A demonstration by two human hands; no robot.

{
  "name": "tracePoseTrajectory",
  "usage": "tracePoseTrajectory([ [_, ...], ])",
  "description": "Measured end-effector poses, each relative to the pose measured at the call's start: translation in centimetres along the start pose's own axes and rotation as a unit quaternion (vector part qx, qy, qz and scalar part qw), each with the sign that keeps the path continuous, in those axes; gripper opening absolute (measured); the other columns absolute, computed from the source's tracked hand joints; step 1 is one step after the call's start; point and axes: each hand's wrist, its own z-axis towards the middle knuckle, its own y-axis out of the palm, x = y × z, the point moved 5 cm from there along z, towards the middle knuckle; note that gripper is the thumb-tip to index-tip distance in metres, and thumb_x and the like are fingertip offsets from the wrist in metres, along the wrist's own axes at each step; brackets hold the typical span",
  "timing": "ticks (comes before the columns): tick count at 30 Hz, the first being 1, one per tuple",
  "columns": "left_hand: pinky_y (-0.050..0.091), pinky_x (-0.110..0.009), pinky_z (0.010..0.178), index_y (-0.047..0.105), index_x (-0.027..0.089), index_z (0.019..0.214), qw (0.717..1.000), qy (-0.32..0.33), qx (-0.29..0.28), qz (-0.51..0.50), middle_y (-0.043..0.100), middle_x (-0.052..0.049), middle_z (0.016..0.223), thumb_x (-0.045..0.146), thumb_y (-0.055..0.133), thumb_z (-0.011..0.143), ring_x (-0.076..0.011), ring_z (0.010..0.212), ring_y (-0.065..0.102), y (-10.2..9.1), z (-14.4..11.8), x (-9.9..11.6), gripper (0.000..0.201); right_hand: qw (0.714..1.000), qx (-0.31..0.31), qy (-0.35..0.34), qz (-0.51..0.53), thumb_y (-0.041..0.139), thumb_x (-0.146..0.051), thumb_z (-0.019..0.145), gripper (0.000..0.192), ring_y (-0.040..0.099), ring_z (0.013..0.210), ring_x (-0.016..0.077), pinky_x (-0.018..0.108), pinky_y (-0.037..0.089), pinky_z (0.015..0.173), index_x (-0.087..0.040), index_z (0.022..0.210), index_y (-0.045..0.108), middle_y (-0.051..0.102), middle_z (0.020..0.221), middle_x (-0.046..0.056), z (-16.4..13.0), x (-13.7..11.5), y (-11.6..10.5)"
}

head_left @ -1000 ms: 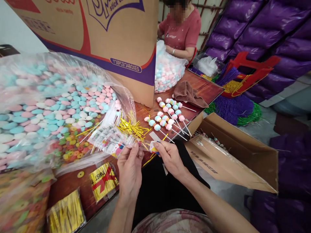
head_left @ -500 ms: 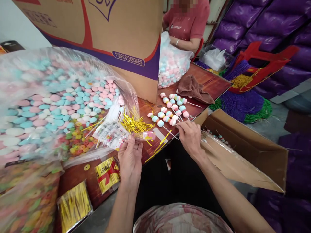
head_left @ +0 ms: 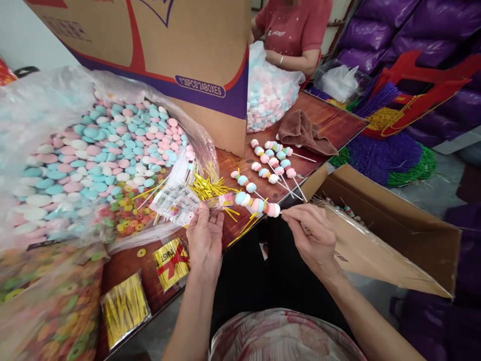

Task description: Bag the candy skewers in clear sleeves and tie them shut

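Note:
My left hand [head_left: 206, 235] pinches a clear plastic sleeve [head_left: 220, 201] at the table's front edge. My right hand [head_left: 311, 231] holds a candy skewer [head_left: 257, 203] by its stick, with pink, blue and white candies on it; the skewer's tip lies at the sleeve's mouth. More finished skewers [head_left: 271, 163] lie on the wooden table [head_left: 330, 120] just beyond. A pile of gold twist ties [head_left: 209, 188] and a stack of printed sleeves [head_left: 175, 203] sit by my left hand.
A big clear bag of pastel candies [head_left: 97, 155] fills the left. A tall cardboard carton [head_left: 176, 55] stands behind. An open box [head_left: 391, 225] lies at right. A brown cloth [head_left: 306, 133], packs of ties [head_left: 124, 308], and a person in red [head_left: 296, 35] are farther off.
My right hand reached out to the skewers on the table, picked one up and brought it back to the sleeve in my left hand.

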Motion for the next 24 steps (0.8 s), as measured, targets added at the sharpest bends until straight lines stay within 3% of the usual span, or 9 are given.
tracePoseTrajectory([
  [6, 0.051, -0.026, 0.075, 0.064, 0.015, 0.077, 0.993, 0.044, -0.073, 0.077, 0.070, 0.001, 0.078, 0.035, 0.088, 0.063, -0.0099, 0.072, 0.065, 0.3, 0.2, 1.0, 0.033, 0.996, -0.052, -0.064, -0.021, 0.064, -0.015, 0.090, 0.011, 0.062, 0.076, 0.0163, 0.036, 0.038, 0.074, -0.024, 0.089, 0.071, 0.070, 0.083, 0.002, 0.5, 0.1, -0.6],
  [13, 0.052, -0.023, 0.067, 0.066, 0.016, 0.080, 0.980, 0.037, -0.118, 0.154, 0.069, 0.000, 0.080, 0.039, 0.087, 0.063, -0.0107, 0.070, 0.065, 0.3, 0.4, 1.1, 0.036, 0.994, -0.105, -0.007, 0.021, 0.061, -0.020, 0.092, 0.011, 0.062, 0.077, 0.0167, 0.035, 0.040, 0.072, -0.024, 0.089, 0.070, 0.069, 0.083, 0.002, 0.4, 0.4, 0.0],
  [18, 0.053, -0.023, 0.065, 0.064, 0.016, 0.078, 0.970, 0.100, -0.107, 0.196, 0.068, 0.000, 0.079, 0.043, 0.082, 0.068, -0.0107, 0.068, 0.064, 0.5, -0.6, 0.4, 0.033, 0.991, -0.113, 0.036, 0.054, 0.057, -0.019, 0.093, 0.014, 0.057, 0.072, 0.0152, 0.031, 0.042, 0.066, -0.022, 0.089, 0.070, 0.061, 0.078, 0.002, -0.1, -0.4, 1.0],
  [20, 0.054, -0.024, 0.068, 0.064, 0.017, 0.078, 0.969, 0.117, -0.105, 0.189, 0.068, 0.000, 0.082, 0.043, 0.081, 0.069, -0.0121, 0.074, 0.065, 0.6, -1.0, 0.0, 0.033, 0.991, -0.108, 0.047, 0.065, 0.056, -0.020, 0.094, 0.016, 0.053, 0.069, 0.0145, 0.030, 0.042, 0.062, -0.022, 0.091, 0.071, 0.056, 0.075, 0.001, -0.3, -0.6, 1.4],
  [24, 0.056, -0.026, 0.074, 0.063, 0.018, 0.083, 0.980, 0.077, -0.122, 0.139, 0.068, -0.001, 0.089, 0.043, 0.081, 0.070, -0.0130, 0.081, 0.066, 0.8, -1.4, -1.1, 0.033, 0.991, -0.118, 0.030, 0.053, 0.053, -0.019, 0.095, 0.018, 0.050, 0.067, 0.0133, 0.028, 0.042, 0.061, -0.022, 0.094, 0.071, 0.051, 0.073, 0.001, -0.8, -1.1, 2.0],
])
